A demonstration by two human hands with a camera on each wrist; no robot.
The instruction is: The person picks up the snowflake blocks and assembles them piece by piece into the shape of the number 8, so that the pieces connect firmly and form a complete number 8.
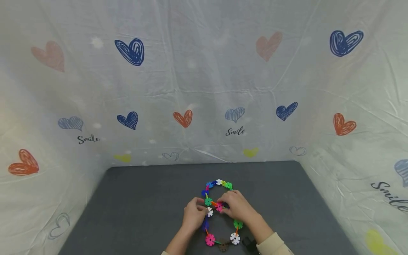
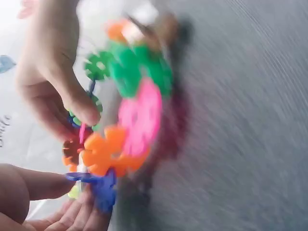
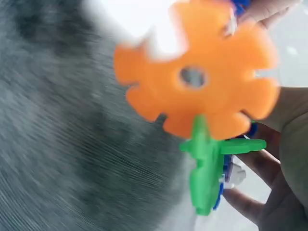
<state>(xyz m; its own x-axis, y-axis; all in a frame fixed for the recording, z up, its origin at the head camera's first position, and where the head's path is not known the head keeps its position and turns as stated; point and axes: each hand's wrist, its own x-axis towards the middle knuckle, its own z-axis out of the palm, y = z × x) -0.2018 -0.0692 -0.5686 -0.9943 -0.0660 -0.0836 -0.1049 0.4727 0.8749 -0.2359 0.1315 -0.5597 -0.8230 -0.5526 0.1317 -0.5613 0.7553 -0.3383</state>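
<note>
A chain of colourful notched plastic discs forms two loops, like a figure eight, on the dark table. A pink disc and a white disc lie near its middle. My left hand is at the left side of that joint; in the left wrist view its thumb and fingers pinch a blue disc beside an orange disc. From the right, my right hand grips the chain near the pink disc. Close in the right wrist view, an orange disc and a green disc partly hide its fingers.
The dark grey table reaches back to a pale curtain printed with hearts, which also hangs on both sides. A small black object shows beside the right sleeve.
</note>
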